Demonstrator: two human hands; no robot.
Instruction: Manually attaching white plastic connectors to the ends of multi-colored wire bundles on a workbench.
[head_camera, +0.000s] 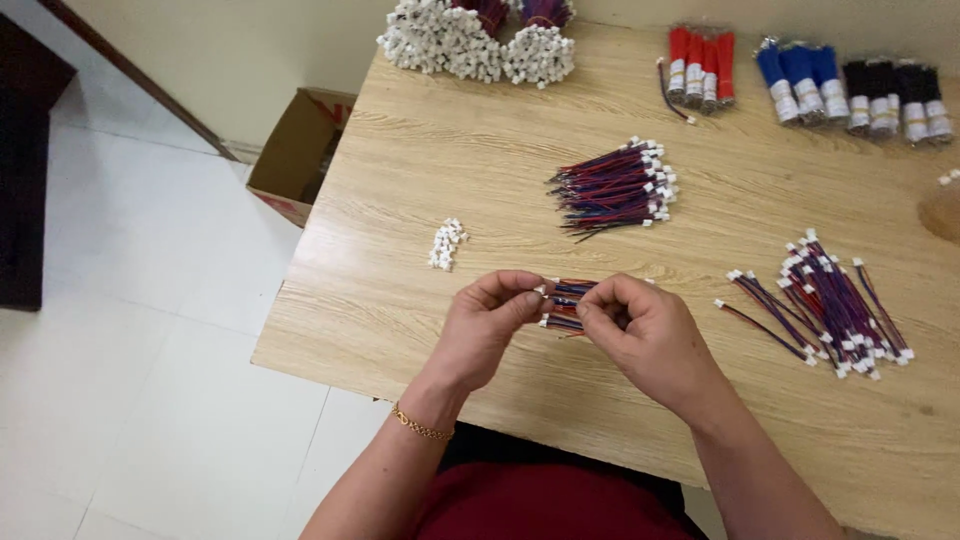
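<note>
Head view: a small bundle of short red, blue and black wires with white plastic connectors (565, 305) is pinched between the left hand (485, 330) and the right hand (650, 340), just above the light wooden table (480, 180), both sets of fingertips closed on it

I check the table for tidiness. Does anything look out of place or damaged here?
Little stands out. One single red-and-blue wire lies loose beside the red rolls, apart from any pile. The left hand and right hand grip a small wire bundle; nothing looks damaged or spilled.

Small red-blue wire bundle (566, 304) (white connectors) lying level above table edge
</note>
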